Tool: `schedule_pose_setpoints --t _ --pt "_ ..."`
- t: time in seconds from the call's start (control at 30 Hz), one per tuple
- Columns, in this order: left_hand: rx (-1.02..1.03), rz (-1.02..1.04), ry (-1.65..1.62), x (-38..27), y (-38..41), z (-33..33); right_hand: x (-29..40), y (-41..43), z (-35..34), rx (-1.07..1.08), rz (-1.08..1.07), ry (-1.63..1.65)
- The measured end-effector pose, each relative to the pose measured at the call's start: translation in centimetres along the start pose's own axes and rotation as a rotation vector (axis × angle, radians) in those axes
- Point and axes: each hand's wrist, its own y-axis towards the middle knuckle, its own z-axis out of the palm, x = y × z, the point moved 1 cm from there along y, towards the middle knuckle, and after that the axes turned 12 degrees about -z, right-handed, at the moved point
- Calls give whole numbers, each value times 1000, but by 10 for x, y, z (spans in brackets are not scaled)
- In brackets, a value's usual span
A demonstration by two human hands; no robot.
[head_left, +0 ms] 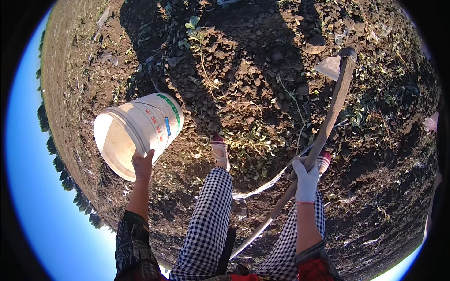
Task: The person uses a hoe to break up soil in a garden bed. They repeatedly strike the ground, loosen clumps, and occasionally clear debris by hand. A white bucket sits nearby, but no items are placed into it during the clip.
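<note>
My bare left hand (142,165) grips the rim of a white plastic bucket (160,121), which is tipped on its side with its mouth towards me. The inside that shows holds nothing, and its wall bears printed writing and a wire handle with a blue grip. In a white knit glove, my right hand (305,181) is closed around the wooden handle (332,105) of a hoe. The hoe's metal blade (329,67) is at the far end, above the soil. The handle's other end runs back between my legs.
Dry, cloddy soil (246,77) with wilted vines and leaves (253,140) lies all around. A strip of plastic film (262,188) stretches near my feet. A leafy green plant (192,24) stands ahead. Trees (56,154) line the field's left edge. Part of a person (436,189) shows at the right rim.
</note>
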Motion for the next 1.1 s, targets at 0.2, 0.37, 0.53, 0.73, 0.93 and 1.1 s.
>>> schedule_pose_setpoints --t 0.2,0.37,0.53,0.73,0.93,1.1 --pt "-136 112 321 -60 -6 -15 4 -1 -8 -1 67 44" --pt "-6 255 387 -146 -49 -28 8 7 -22 -37 111 78" --pt "-26 478 434 -217 -80 -24 13 3 -20 -49 136 173" --pt "57 587 264 -304 -92 52 21 4 -24 -94 120 275" --pt "74 883 512 -387 -90 176 20 8 -43 -140 76 271" --pt "-49 998 574 -422 -61 204 29 6 -40 -129 -5 292"
